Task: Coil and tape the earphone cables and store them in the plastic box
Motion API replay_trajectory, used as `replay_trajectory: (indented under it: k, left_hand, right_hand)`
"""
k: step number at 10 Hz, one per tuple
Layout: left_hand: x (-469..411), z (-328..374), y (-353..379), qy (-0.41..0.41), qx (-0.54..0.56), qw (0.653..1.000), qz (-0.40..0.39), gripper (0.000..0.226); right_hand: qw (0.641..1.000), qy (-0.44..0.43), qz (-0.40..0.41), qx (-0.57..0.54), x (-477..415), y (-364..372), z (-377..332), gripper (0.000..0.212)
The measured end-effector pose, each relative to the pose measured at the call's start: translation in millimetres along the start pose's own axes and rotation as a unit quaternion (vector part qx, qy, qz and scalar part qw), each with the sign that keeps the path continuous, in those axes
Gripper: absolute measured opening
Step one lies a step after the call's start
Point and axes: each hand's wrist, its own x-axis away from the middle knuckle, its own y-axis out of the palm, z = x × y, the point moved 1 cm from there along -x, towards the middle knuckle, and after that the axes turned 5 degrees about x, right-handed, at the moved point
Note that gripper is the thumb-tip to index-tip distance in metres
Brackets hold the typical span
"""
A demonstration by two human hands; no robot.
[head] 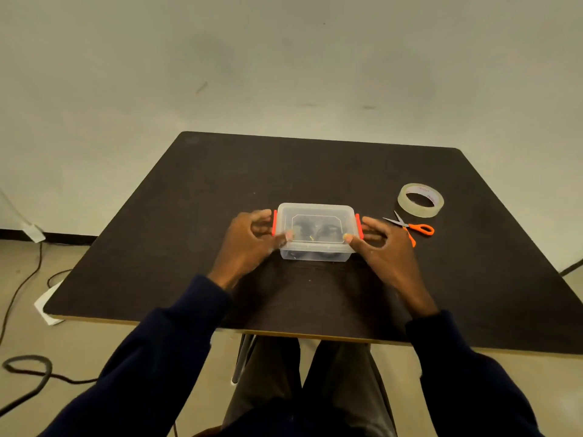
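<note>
A clear plastic box [316, 250] with its lid on and orange side clips stands in the middle of the dark table [315, 175]. Dark coiled earphone cables [317, 230] show dimly through the lid. My left hand [252, 239] is at the box's left side, thumb on the lid's near left corner, fingers by the left orange clip [274, 223]. My right hand [381, 246] mirrors it on the right, thumb on the near right corner, fingers by the right clip [358, 225]. The left hand is slightly blurred.
A roll of clear tape [420, 200] lies at the right back of the table. Orange-handled scissors [410, 228] lie just right of my right hand. Black cables [28, 370] run over the floor at the left. A wall stands behind the table.
</note>
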Motion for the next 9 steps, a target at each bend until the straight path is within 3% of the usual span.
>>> replay_trajectory:
  k: [1, 3, 7, 8, 9]
  left_hand:
    - [-2, -15, 1, 0.011, 0.046, 0.998, -0.028, 0.084]
    - [-47, -4, 15, 0.031, 0.098, 0.994, -0.032, 0.073]
    - [-133, -9, 28, 0.037, 0.096, 0.994, -0.028, 0.069]
    - [-137, -8, 30, 0.025, 0.091, 0.995, -0.034, 0.074]
    - [-128, -13, 35, 0.008, 0.101, 0.995, 0.018, 0.086]
  right_hand:
    - [0.998, -0.005, -0.002, -0.064, 3, 5, 7, 0.056]
    - [0.997, -0.029, 0.006, -0.068, -47, 14, -2, 0.047]
    - [0.991, 0.003, 0.008, -0.132, -128, 31, 3, 0.037]
    - [0.991, 0.014, -0.009, -0.133, -134, 34, 2, 0.044]
    - [0.998, 0.011, 0.04, -0.039, -126, 33, 4, 0.06]
